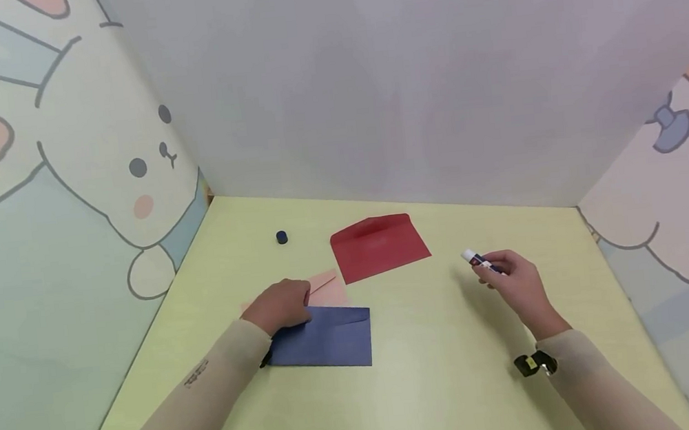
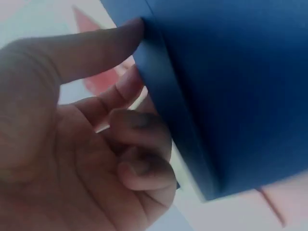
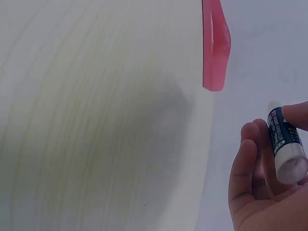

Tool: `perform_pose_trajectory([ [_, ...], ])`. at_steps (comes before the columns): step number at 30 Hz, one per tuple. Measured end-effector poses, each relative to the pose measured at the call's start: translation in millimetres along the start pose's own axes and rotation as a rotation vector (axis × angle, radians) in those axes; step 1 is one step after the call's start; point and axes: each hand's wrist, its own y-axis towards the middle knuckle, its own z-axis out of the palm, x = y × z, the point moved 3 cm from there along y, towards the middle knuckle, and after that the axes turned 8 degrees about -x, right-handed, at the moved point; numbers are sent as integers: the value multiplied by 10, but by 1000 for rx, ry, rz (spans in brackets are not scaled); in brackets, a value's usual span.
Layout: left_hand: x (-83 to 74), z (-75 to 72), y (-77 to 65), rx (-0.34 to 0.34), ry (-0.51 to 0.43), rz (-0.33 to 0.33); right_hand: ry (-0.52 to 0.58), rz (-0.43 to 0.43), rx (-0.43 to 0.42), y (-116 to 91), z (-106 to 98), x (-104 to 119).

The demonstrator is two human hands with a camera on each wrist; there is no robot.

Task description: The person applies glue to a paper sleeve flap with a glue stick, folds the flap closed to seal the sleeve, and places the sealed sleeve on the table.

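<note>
My left hand (image 1: 281, 305) pinches the edge of a dark blue envelope (image 1: 328, 341) between thumb and fingers, at its upper left in the head view. In the left wrist view the thumb presses on the folded strip along the blue envelope (image 2: 231, 91). A pink envelope (image 1: 327, 289) lies behind it, partly hidden by the hand and the blue envelope. My right hand (image 1: 516, 285) holds an uncapped glue stick (image 1: 481, 261) above the table, its white end pointing up and left. The glue stick (image 3: 285, 134) sits between thumb and fingers in the right wrist view.
A red envelope (image 1: 379, 248) with its flap raised lies at the back middle of the pale yellow table (image 1: 423, 387). A small dark cap (image 1: 281, 237) stands at the back left. Walls (image 1: 383, 100) enclose the table at the back and both sides.
</note>
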Motion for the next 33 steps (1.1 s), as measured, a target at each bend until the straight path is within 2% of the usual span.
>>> perform_pose_trajectory([
  [5, 11, 98, -21, -56, 70, 14, 11, 2, -17, -45, 0, -19],
  [9, 3, 133, -12, -57, 95, 12, 1, 14, -24, -98, -27, -57],
  [14, 14, 114, 16, -17, 60, 36, -9, 32, -30, -175, -62, -98],
  [17, 27, 51, 108, 12, 8, 57, -3, 41, -39, -227, -80, -110],
  [20, 22, -44, 288, 13, -41, 62, 13, 42, -47, -270, -93, -114],
  [24, 3, -97, 674, -59, -129, 60, 26, 40, -60, -323, -88, -125],
  [29, -60, -45, 1136, -174, -217, 24, 35, 34, -73, -410, -4, -115],
  [33, -115, 27, 1389, -215, -197, -11, 38, 39, -73, -490, 75, -97],
])
